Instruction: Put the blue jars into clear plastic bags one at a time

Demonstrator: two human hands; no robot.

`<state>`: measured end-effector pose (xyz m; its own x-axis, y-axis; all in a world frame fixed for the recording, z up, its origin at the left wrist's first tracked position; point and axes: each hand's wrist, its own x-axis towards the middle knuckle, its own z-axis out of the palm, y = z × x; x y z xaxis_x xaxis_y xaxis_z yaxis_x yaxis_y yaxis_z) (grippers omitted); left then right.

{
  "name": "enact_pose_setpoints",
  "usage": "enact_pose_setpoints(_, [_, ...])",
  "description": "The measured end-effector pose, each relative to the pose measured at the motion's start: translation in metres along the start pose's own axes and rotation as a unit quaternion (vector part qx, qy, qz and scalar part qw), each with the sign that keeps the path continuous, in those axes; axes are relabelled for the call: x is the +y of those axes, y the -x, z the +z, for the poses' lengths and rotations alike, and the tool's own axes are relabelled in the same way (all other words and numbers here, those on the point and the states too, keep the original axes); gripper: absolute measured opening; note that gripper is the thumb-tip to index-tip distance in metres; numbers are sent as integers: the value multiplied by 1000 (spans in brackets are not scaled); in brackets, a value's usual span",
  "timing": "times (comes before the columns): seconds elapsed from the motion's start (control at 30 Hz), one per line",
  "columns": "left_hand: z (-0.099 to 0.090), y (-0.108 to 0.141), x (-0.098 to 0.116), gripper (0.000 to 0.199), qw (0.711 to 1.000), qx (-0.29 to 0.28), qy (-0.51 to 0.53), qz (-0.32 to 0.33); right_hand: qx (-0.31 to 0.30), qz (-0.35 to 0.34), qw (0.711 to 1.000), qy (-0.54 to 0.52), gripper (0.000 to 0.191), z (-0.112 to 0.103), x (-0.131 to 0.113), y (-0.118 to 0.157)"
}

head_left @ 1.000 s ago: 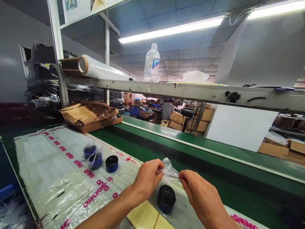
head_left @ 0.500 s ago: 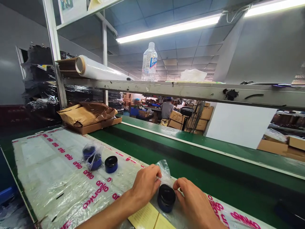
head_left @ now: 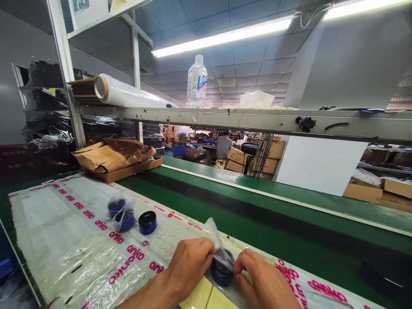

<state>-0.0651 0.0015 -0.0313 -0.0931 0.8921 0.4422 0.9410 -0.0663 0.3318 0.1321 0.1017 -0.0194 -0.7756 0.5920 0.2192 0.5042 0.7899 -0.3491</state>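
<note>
Between my hands stands a black and blue round piece (head_left: 222,274), with a clear plastic bag (head_left: 213,229) drawn partly over its top. My left hand (head_left: 192,262) pinches the bag's edge at the left of the piece. At the right side, my right hand (head_left: 257,274) has its thumb and finger closed near the bag's rim; the fingertips partly hide what they grip. Yellow paper (head_left: 206,296) lies under the piece. Farther left, another black and blue round piece (head_left: 147,222) sits unbagged. Beside it are two more in a clear bag (head_left: 121,213).
A plastic sheet with pink print (head_left: 64,223) covers the near tabletop. The green belt (head_left: 273,227) runs alongside, with a dark round object (head_left: 383,274) at its right. A cardboard tray of brown paper (head_left: 116,159) stands at the back left. Overhead, a shelf rail (head_left: 209,116) carries a bottle (head_left: 197,83).
The bag has come down over the top of the round piece, which was uncovered before. My left hand has moved slightly down with it. The view has shifted a little.
</note>
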Motion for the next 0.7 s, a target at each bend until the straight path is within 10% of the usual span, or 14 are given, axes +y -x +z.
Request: enact_pose_setpoints(0.7, [-21, 5, 9, 14, 994, -5, 21, 108, 40, -78, 993, 74, 21, 14, -1, 4])
